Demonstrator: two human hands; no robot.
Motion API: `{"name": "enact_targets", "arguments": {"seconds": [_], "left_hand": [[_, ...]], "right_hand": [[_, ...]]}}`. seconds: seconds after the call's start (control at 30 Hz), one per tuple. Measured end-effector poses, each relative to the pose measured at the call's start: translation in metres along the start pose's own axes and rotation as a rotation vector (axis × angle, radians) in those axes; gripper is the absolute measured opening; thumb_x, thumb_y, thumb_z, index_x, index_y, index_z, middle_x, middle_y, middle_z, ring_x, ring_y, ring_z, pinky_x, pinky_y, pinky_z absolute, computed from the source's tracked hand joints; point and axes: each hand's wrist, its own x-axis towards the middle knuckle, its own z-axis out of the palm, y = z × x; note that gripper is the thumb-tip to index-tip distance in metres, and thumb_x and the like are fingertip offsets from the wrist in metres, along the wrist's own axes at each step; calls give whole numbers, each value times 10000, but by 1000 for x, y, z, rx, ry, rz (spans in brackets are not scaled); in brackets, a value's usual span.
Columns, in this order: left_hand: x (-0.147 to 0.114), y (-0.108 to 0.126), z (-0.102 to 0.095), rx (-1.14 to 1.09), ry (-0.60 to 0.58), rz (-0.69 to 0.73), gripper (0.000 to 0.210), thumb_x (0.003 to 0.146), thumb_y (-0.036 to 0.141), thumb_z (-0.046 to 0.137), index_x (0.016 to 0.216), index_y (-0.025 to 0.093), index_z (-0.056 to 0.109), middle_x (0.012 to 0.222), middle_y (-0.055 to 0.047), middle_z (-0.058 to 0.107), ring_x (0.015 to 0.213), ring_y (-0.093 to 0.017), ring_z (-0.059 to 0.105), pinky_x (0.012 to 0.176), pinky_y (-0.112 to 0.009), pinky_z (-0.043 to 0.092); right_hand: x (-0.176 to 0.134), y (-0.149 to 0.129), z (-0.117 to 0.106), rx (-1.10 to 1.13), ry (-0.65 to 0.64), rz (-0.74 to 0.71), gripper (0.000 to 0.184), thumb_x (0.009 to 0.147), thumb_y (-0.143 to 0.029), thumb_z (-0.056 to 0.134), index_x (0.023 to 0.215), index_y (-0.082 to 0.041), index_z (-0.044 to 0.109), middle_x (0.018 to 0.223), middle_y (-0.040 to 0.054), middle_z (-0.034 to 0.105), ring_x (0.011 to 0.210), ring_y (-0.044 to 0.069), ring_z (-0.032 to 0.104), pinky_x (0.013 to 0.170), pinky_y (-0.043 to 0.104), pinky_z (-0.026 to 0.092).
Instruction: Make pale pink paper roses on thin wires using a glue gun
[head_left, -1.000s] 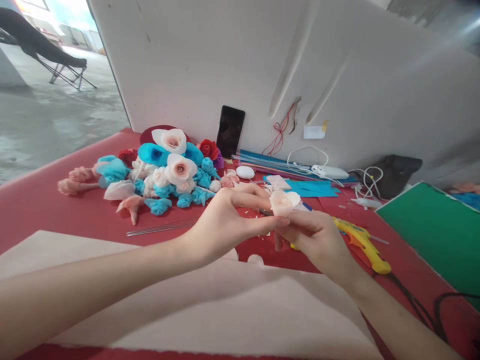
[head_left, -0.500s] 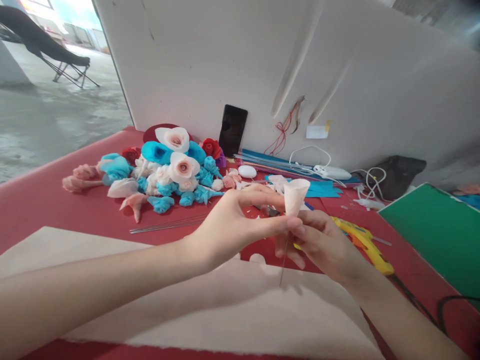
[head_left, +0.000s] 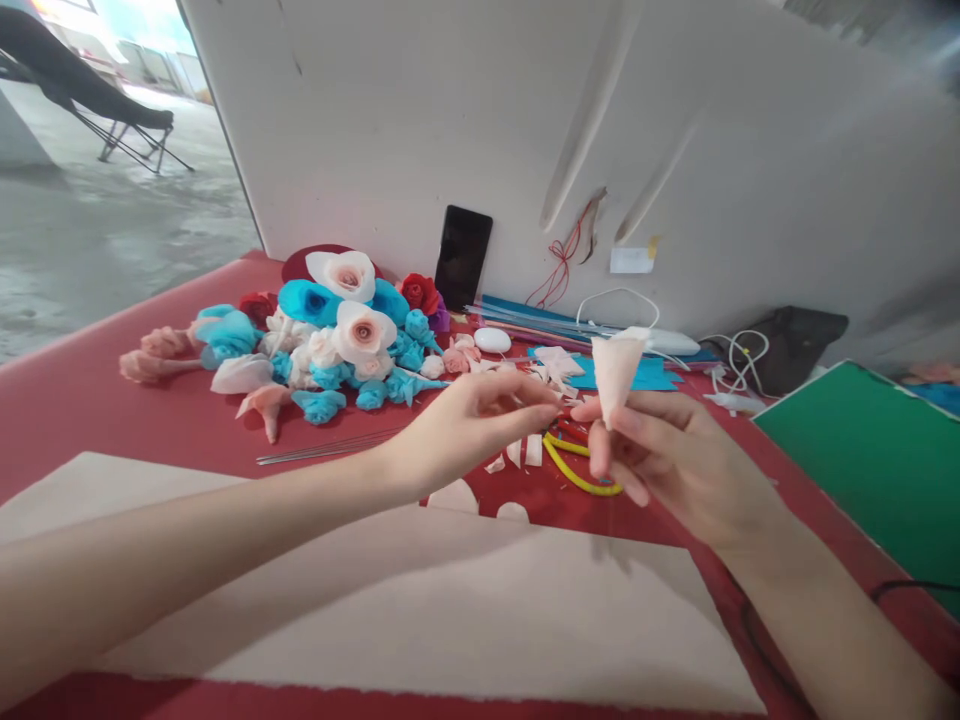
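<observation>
My right hand [head_left: 682, 460] grips a pale pink paper cone [head_left: 617, 375] by its narrow lower end, between thumb and fingers. The cone's wide mouth points up; the thin wire stem under it does not show now. To the left of it, my left hand [head_left: 480, 420] hovers with fingers bent and the thumb apart from them, touching nothing I can see. Below and between the hands lies a tool with red and yellow handles [head_left: 585, 480], partly covered by the right hand. Rounded cut paper pieces [head_left: 454, 497] rest by the edge of a large pale paper sheet [head_left: 450, 630].
Paper flowers [head_left: 364, 335] in white, blue, pink and red are heaped at the left back. Thin wires [head_left: 326, 447] lie before them. A black phone [head_left: 463, 255] leans on the wall. A green board [head_left: 870, 470] stands at the right, near a white power strip [head_left: 671, 342].
My left hand has let go of the cone and drawn back left. My right hand has lifted the cone slightly up and right, and now covers the yellow glue gun.
</observation>
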Motion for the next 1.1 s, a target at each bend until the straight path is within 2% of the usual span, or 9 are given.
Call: {"name": "enact_targets", "arguments": {"seconds": [0.07, 0.13, 0.3, 0.43, 0.57, 0.77, 0.93, 1.1], "left_hand": [[2, -12, 2, 111, -81, 8, 232, 853, 245, 456, 846, 142, 664, 815, -38, 666, 781, -156, 610, 712, -257, 477], [1, -22, 5, 211, -157, 39, 173, 777, 198, 550, 858, 167, 700, 796, -32, 659, 723, -154, 591, 665, -253, 459], [-4, -33, 9, 364, -291, 113, 216, 699, 95, 586, 831, 194, 725, 829, -37, 679, 810, -180, 586, 742, -262, 425], [-1, -34, 7, 429, -353, 102, 182, 709, 139, 607, 827, 211, 725, 839, -28, 691, 824, -180, 595, 733, -240, 428], [5, -28, -6, 507, -400, 44, 197, 747, 143, 564, 851, 207, 718, 878, -24, 699, 816, -166, 601, 732, -228, 427], [2, -12, -28, 642, -497, -87, 136, 707, 176, 592, 788, 209, 697, 834, -12, 688, 734, -166, 602, 589, -219, 386], [-1, 0, -27, 702, -561, -165, 113, 706, 189, 556, 641, 175, 648, 652, 2, 639, 549, -132, 545, 475, -220, 318], [2, 15, -24, 719, -584, -219, 117, 677, 122, 537, 579, 168, 581, 604, 20, 606, 531, -119, 525, 460, -210, 301]], "right_hand": [[-1, -4, -4, 29, 37, 23, 145, 845, -299, 600, 842, -197, 703, 671, 1, 631, 417, 20, 468, 442, 134, 375], [-4, 0, -6, 71, 53, 72, 162, 839, -320, 599, 865, -194, 698, 660, 3, 628, 412, 18, 467, 418, 121, 356], [-20, 42, -1, 189, 16, 294, 255, 803, -358, 598, 802, -117, 680, 546, 20, 578, 345, 27, 403, 345, 129, 289], [-32, 70, 0, 273, 55, 350, 283, 795, -382, 590, 807, -107, 655, 552, 1, 560, 356, 23, 394, 378, 137, 325], [-33, 76, -3, 326, 56, 353, 280, 797, -374, 602, 808, -97, 641, 573, 8, 573, 366, 25, 406, 375, 136, 321], [-36, 75, -2, 367, 8, 353, 233, 848, -305, 567, 819, -86, 642, 610, 32, 604, 403, 30, 464, 383, 118, 326], [-37, 73, 0, 378, -12, 339, 233, 853, -298, 566, 801, -82, 636, 629, 41, 615, 418, 40, 482, 380, 126, 329], [-37, 73, -1, 370, -22, 340, 240, 861, -305, 563, 786, -87, 632, 647, 37, 617, 430, 33, 482, 414, 129, 362]]}}
